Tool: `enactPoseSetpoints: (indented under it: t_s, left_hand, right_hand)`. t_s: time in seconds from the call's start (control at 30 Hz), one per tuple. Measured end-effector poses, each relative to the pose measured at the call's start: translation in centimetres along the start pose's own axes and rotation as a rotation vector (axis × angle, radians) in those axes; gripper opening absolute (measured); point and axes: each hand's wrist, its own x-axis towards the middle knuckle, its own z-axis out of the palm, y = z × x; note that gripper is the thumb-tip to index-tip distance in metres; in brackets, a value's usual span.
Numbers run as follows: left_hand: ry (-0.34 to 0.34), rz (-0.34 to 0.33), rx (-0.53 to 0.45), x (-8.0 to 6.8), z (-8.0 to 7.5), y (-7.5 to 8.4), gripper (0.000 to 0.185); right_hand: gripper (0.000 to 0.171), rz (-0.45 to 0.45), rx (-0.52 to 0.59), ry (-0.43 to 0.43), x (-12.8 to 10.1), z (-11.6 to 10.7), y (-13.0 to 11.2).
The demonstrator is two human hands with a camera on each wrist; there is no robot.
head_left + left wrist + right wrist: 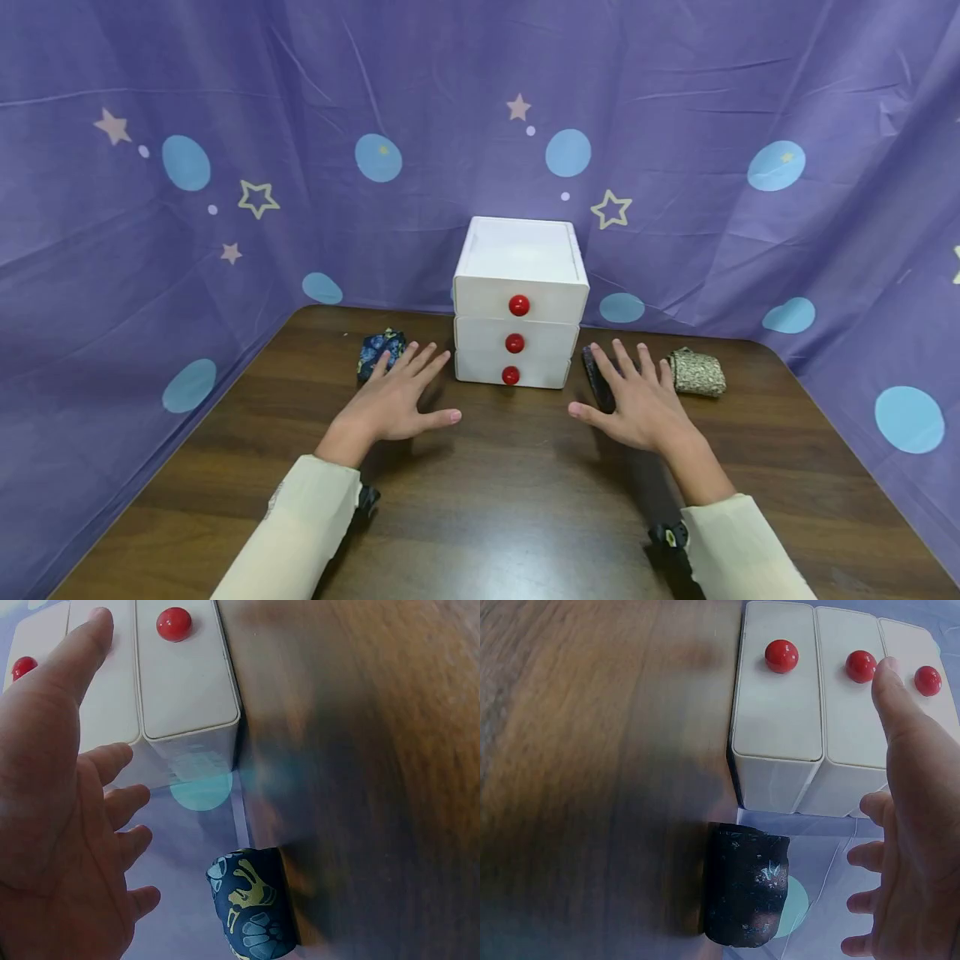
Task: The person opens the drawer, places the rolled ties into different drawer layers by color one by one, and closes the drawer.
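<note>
Both hands flat and spread above the table (480, 517), holding nothing: left hand (393, 400) beside a blue roll (380, 350) left of the drawers (517, 304), right hand (637, 404) over a black roll (597, 377) right of them. Best to pinch one roll firmly before lifting

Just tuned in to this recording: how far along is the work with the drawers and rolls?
Nothing looks done yet. All three drawers of the white chest look shut. Three cloth rolls lie on the table outside it: a blue one, a black one and a speckled tan one. In hand: nothing; the left hand and right hand are spread open, holding nothing. Everything is left.
</note>
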Motion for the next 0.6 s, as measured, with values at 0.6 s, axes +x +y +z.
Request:
enactPoseSetpoints:
  t_s: [0.6]
  left_hand:
    - [0.102,0.008,-0.092,1.4,-1.5,-1.1,0.079]
  right_hand:
    - [0.077,-0.048,0.03,0.292,1.8,-1.8,0.2]
